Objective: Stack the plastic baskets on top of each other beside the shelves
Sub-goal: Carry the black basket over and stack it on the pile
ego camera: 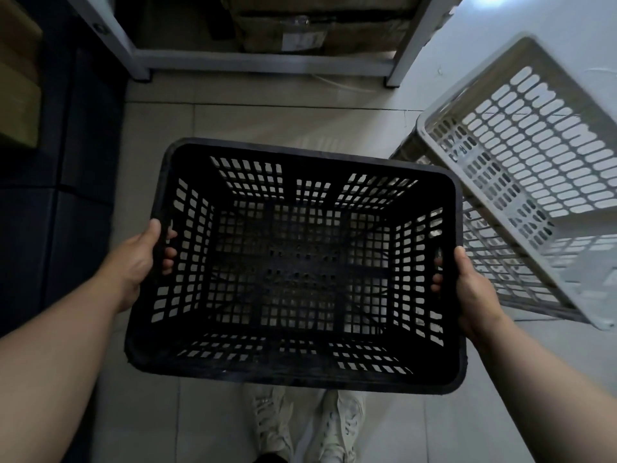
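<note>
Both hands clamp the black basket (300, 265) by its short ends: left hand (138, 259) and right hand (474, 289) with fingers hooked through the side slots. Basket held level above the tiled floor (267, 118), open side up, empty. Step in hand looks like carry. Next move probably calls for swinging right and lowering it squarely into the grey basket (521, 182), which sits tilted beside the shelf frame (263, 63). Black lattice walls, thick rim.

Pale tiled floor (267, 115), dimly lit; a grey metal shelf frame (260, 63) holds a cardboard box (317, 28).
</note>
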Action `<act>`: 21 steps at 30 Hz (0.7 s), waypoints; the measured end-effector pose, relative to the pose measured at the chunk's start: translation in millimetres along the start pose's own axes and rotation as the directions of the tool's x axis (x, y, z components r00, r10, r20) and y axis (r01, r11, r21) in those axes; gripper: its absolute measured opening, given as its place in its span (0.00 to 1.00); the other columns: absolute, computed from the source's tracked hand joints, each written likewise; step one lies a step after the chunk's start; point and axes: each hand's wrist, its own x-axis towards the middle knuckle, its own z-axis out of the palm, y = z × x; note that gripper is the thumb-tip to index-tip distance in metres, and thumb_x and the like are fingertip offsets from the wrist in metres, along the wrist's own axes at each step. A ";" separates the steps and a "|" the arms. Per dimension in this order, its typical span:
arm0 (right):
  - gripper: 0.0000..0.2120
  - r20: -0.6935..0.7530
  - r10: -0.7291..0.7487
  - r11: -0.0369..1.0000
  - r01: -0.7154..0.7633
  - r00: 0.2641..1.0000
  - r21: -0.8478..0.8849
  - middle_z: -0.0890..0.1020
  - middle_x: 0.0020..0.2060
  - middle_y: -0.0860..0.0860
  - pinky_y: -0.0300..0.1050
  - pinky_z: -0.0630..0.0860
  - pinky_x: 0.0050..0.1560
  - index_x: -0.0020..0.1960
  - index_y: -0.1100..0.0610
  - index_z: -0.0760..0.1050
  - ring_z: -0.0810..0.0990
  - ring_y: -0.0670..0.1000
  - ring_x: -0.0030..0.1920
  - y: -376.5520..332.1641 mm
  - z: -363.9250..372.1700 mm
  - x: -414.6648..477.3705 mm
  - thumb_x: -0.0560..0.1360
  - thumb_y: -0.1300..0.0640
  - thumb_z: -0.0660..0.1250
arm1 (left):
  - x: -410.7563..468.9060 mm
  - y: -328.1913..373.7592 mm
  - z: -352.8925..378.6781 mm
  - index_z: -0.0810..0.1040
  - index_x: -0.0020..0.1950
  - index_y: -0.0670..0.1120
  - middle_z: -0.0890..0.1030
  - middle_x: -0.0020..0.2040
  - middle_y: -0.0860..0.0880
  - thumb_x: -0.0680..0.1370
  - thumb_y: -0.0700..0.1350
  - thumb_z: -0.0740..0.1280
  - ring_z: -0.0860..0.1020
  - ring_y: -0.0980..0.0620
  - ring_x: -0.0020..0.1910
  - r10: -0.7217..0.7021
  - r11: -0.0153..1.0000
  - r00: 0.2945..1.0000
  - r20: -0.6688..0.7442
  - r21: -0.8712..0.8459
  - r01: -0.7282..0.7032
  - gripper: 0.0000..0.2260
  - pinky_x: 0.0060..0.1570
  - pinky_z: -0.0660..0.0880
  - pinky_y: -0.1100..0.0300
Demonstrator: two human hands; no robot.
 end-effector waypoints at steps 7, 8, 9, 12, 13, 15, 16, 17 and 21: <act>0.21 -0.011 -0.063 0.997 0.063 0.998 -0.034 0.74 0.32 0.53 0.44 0.70 0.33 0.44 0.56 0.77 0.72 0.51 0.30 -41.6 -30.5 -51.4 0.77 0.40 0.58 | -69.6 29.5 -16.3 0.79 0.48 0.49 0.75 0.38 0.48 0.80 0.60 0.55 0.71 0.52 0.34 0.055 0.998 0.996 -0.067 -0.026 -0.056 0.18 0.41 0.71 0.58; 0.21 -0.006 -0.076 0.996 0.076 0.997 -0.040 0.74 0.32 0.53 0.44 0.70 0.33 0.44 0.56 0.77 0.72 0.51 0.30 -51.5 -35.5 -61.4 0.77 0.40 0.57 | -82.9 37.3 -19.5 0.79 0.48 0.49 0.75 0.38 0.49 0.80 0.60 0.55 0.71 0.52 0.34 0.062 0.998 0.995 -0.075 -0.028 -0.064 0.18 0.41 0.72 0.58; 0.21 0.000 -0.086 0.996 0.086 0.996 -0.039 0.74 0.32 0.53 0.43 0.70 0.32 0.44 0.56 0.77 0.72 0.50 0.30 -62.5 -40.4 -71.9 0.78 0.40 0.57 | -96.7 45.3 -22.5 0.78 0.47 0.49 0.75 0.38 0.48 0.80 0.59 0.55 0.71 0.52 0.34 0.070 0.997 0.994 -0.082 -0.032 -0.073 0.18 0.40 0.72 0.58; 0.20 -0.014 -0.104 0.994 0.103 0.995 -0.023 0.74 0.31 0.52 0.40 0.71 0.29 0.44 0.56 0.76 0.72 0.48 0.28 -96.7 -56.0 -104.9 0.78 0.42 0.56 | -141.8 72.4 -30.6 0.79 0.48 0.49 0.76 0.38 0.48 0.80 0.59 0.55 0.72 0.52 0.35 0.104 0.994 0.987 -0.119 -0.027 -0.108 0.18 0.40 0.72 0.57; 0.19 -0.021 -0.106 0.994 0.106 0.994 -0.013 0.74 0.31 0.51 0.39 0.71 0.27 0.44 0.56 0.77 0.72 0.48 0.27 -108.7 -62.0 -116.6 0.78 0.41 0.57 | -157.6 82.6 -33.0 0.79 0.48 0.48 0.76 0.38 0.48 0.80 0.59 0.55 0.72 0.51 0.35 0.117 0.992 0.983 -0.138 -0.026 -0.122 0.18 0.40 0.73 0.57; 0.19 -0.025 -0.114 0.993 0.114 0.993 0.000 0.74 0.29 0.51 0.40 0.70 0.27 0.44 0.55 0.77 0.71 0.48 0.25 -133.2 -74.4 -142.3 0.78 0.41 0.58 | -189.0 103.6 -38.3 0.79 0.48 0.48 0.76 0.38 0.48 0.80 0.58 0.55 0.72 0.51 0.35 0.134 0.989 0.977 -0.163 -0.037 -0.142 0.18 0.40 0.73 0.57; 0.19 -0.027 -0.127 0.992 0.127 0.992 0.008 0.74 0.29 0.50 0.40 0.69 0.27 0.44 0.55 0.77 0.71 0.48 0.25 -145.2 -81.2 -155.5 0.78 0.41 0.58 | -205.5 114.8 -41.1 0.79 0.48 0.48 0.76 0.38 0.48 0.80 0.58 0.55 0.72 0.51 0.35 0.140 0.988 0.976 -0.166 -0.045 -0.150 0.18 0.39 0.72 0.57; 0.19 -0.031 -0.142 0.990 0.143 0.989 0.013 0.74 0.28 0.50 0.40 0.69 0.27 0.43 0.55 0.77 0.71 0.48 0.25 -157.8 -88.1 -170.5 0.78 0.42 0.58 | -221.6 125.8 -44.2 0.78 0.48 0.47 0.76 0.38 0.48 0.80 0.58 0.55 0.72 0.52 0.35 0.149 0.986 0.975 -0.165 -0.050 -0.159 0.18 0.39 0.72 0.57; 0.18 -0.043 -0.190 0.980 0.192 0.981 0.057 0.74 0.25 0.48 0.40 0.69 0.27 0.42 0.55 0.77 0.71 0.46 0.23 -205.2 -119.8 -231.9 0.79 0.43 0.57 | -289.5 174.0 -55.0 0.78 0.48 0.47 0.75 0.37 0.48 0.80 0.57 0.55 0.70 0.52 0.33 0.193 0.977 0.966 -0.171 -0.059 -0.205 0.18 0.37 0.71 0.57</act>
